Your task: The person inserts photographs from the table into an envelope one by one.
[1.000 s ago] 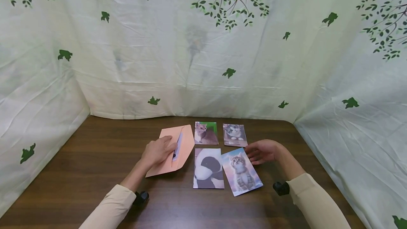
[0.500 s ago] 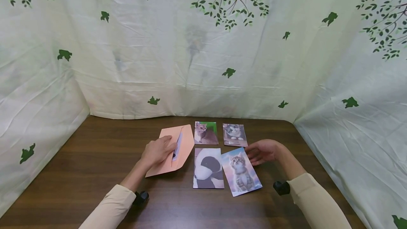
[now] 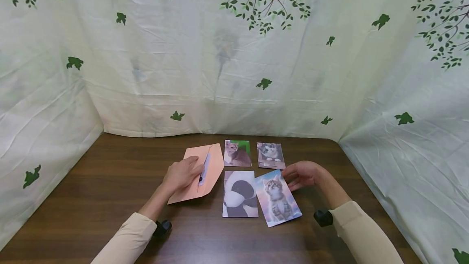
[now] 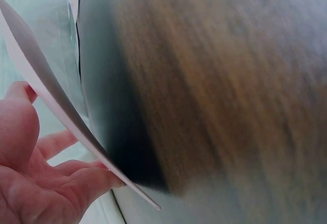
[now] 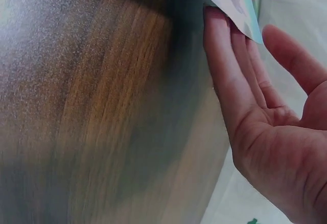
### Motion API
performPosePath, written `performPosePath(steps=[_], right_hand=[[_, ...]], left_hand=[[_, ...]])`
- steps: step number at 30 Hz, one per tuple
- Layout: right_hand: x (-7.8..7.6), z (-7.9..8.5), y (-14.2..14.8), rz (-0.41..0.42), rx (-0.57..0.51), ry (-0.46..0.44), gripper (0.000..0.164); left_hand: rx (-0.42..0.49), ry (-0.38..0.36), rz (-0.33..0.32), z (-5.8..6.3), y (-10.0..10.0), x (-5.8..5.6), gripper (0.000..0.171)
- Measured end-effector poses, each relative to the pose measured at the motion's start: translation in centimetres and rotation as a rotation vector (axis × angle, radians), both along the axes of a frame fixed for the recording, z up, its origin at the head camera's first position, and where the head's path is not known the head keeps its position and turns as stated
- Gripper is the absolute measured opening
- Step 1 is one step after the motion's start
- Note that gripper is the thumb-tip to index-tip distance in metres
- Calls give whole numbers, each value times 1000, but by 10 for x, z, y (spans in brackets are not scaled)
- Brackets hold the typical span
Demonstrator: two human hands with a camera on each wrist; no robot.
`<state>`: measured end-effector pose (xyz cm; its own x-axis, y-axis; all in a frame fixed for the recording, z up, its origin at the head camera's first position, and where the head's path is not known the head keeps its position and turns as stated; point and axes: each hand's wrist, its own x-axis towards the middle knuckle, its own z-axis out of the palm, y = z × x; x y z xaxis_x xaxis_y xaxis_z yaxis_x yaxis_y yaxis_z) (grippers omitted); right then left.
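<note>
My left hand [image 3: 183, 173] holds a peach envelope [image 3: 213, 162] on the left of the table, its flap toward the right. A bluish card [image 3: 204, 169] shows in the envelope's slit. In the left wrist view the envelope [image 4: 61, 98] tilts up off the tabletop. My right hand [image 3: 303, 174] grips the upper right corner of a large kitten card [image 3: 277, 201]. Its fingers [image 5: 227, 65] reach beneath that card in the right wrist view, with the thumb beside the corner. A black-and-white picture card [image 3: 239, 199] lies left of it, between the hands.
Behind lie a small card with a cat on green [image 3: 238, 154] and a small grey cat card [image 3: 270, 155]. Everything rests on a dark wooden table [image 3: 128, 166]. A pale curtain [image 3: 165, 72] with leaf prints stands behind and at both sides.
The large kitten card has turned very slightly, its lower right corner a little farther left. My left hand and the envelope have stayed in place.
</note>
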<state>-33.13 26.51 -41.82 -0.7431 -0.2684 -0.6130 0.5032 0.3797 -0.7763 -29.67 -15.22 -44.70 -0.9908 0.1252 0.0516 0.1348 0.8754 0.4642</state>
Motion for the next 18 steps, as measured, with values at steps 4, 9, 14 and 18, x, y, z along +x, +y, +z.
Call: performPosePath(steps=[4,9,14,18], right_hand=[[0,-2,-2,-5,15,26,25],[0,-3,-3,-17,21,43,20],[0,-3,-5,-21,29,51,16],[0,-3,-5,-23,38,57,17]], left_hand=[[12,0,12,0,0,1,56],[18,-7,20,1,1,1,57],[5,-8,12,2,2,2,56],[1,-6,9,2,2,3,55]])
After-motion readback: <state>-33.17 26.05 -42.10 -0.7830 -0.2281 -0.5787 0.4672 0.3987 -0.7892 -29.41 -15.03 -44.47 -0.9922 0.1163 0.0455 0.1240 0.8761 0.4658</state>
